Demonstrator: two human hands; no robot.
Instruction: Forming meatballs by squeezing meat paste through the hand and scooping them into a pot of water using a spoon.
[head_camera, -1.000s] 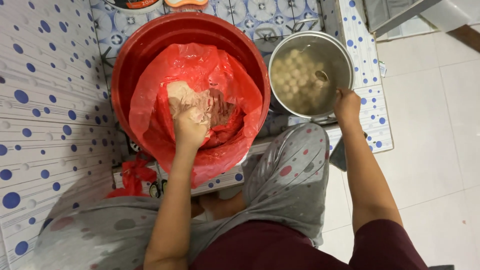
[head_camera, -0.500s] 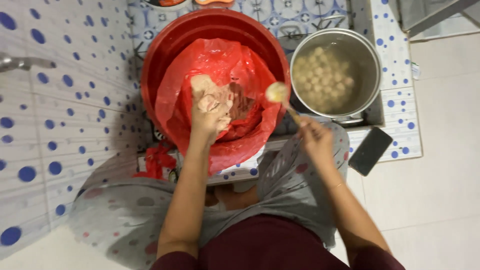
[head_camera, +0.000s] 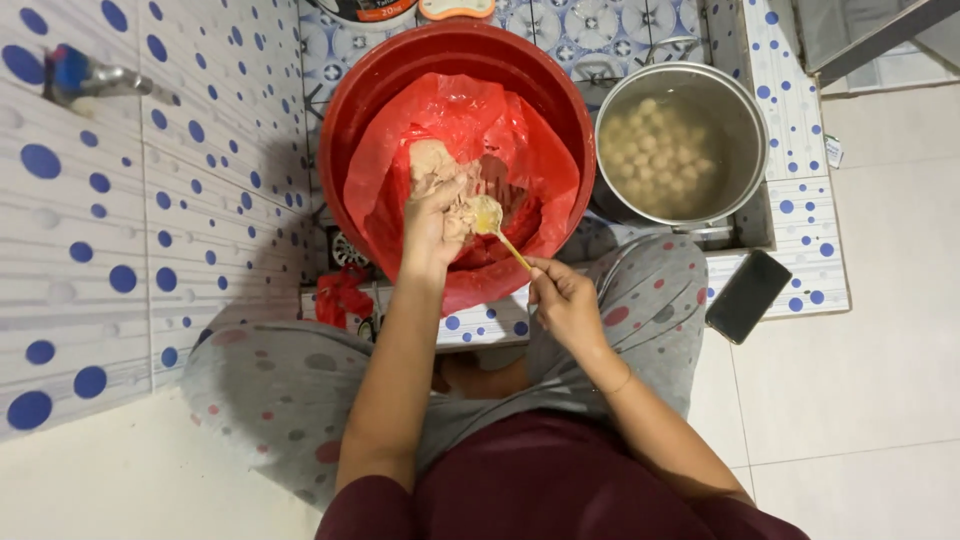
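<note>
Left hand (head_camera: 437, 222) squeezes pale paste (head_camera: 432, 165) in the red basin (head_camera: 400, 70); right hand (head_camera: 563, 300) grips a spoon (head_camera: 492, 220) at it. Many balls (head_camera: 660, 150) already fill the pot (head_camera: 745, 110); much paste remains.

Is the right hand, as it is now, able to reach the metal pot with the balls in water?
Probably yes. The right hand holds a spoon over the red basin, and the metal pot stands open just beside the basin on that side. Nothing lies between them.
</note>
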